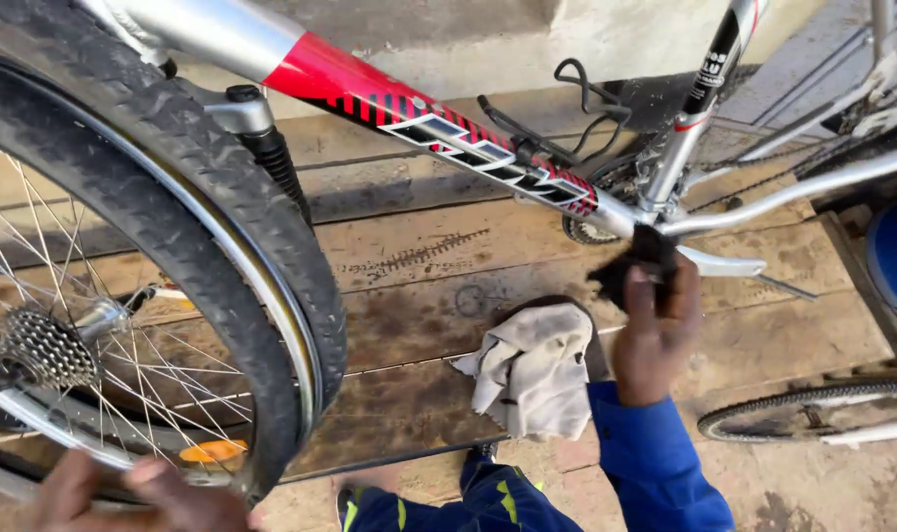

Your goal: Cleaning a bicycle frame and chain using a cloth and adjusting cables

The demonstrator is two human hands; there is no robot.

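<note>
While clutching a black rag (638, 264), right hand (655, 330); left hand (123, 493) gripping the wheel rim (301, 365).

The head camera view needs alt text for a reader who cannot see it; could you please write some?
A person's right hand presses a dark rag against the lower frame of a silver and red bicycle. The left hand grips the rear wheel at its rim. A pale cloth lies on the wooden boards below.

Head view, steeply down, close over bicycle (488, 158)
</note>
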